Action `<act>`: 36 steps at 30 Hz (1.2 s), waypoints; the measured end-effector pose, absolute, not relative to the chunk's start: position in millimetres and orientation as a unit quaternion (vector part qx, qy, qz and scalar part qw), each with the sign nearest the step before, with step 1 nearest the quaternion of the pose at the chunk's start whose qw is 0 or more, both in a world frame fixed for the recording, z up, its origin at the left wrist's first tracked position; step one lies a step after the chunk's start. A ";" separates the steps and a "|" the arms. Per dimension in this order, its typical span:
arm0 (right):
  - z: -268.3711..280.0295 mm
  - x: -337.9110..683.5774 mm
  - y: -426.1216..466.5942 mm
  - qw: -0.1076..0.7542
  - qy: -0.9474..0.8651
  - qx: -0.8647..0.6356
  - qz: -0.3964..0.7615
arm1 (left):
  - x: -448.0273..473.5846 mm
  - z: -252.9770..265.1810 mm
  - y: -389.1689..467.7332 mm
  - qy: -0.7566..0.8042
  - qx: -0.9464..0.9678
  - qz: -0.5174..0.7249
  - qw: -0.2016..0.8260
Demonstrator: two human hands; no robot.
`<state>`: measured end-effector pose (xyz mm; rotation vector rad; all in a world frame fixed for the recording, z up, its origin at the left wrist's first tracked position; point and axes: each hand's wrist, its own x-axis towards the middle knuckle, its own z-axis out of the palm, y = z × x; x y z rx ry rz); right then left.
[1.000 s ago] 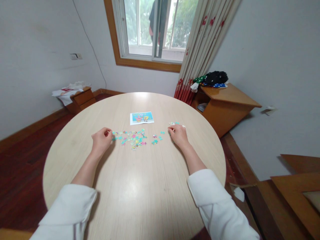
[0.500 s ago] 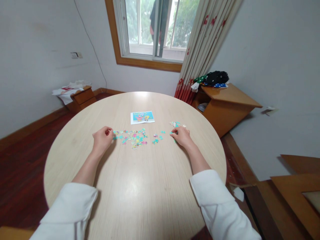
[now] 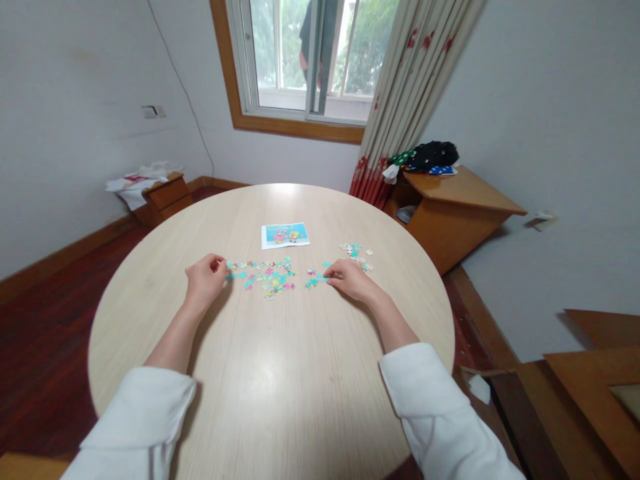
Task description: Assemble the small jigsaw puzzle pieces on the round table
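Note:
My left hand [image 3: 206, 279] rests at the left end of a spread of jigsaw puzzle pieces [image 3: 270, 273]. Its fingers are curled into a pinch, and whatever may be between them is hidden. Over the right part of the table, my right hand [image 3: 350, 277] has thumb and fingers closed on a small teal puzzle piece [image 3: 326, 279]. That piece lies just right of a little group of teal pieces [image 3: 313, 283]. Beyond this hand, pale and teal pieces [image 3: 354, 249] are scattered, some partly covered by it. A printed cartoon picture [image 3: 285, 235] lies flat behind the spread.
The round wooden table [image 3: 270, 387] carries all the pieces. A wooden cabinet [image 3: 460, 193] with cloths [image 3: 433, 157] on top stands at the back right, beside a curtain [image 3: 400, 93]. At the back left is a small wooden stand [image 3: 167, 197] with papers or cloth.
My right hand has moved left, from beside the right-hand scatter toward the small teal group, uncovering some pale pieces. The left hand has stayed in place.

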<state>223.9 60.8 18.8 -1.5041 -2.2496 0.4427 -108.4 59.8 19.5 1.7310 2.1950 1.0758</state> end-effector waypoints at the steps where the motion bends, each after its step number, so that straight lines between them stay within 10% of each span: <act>1: 19.2 219.1 58.8 0.199 -0.812 -0.525 0.163 | -107.8 20.2 59.5 0.732 0.575 0.357 0.074; 36: 4.2 262.1 77.4 0.295 -0.626 -0.720 -0.050 | -107.3 21.0 59.8 0.723 0.580 0.369 0.065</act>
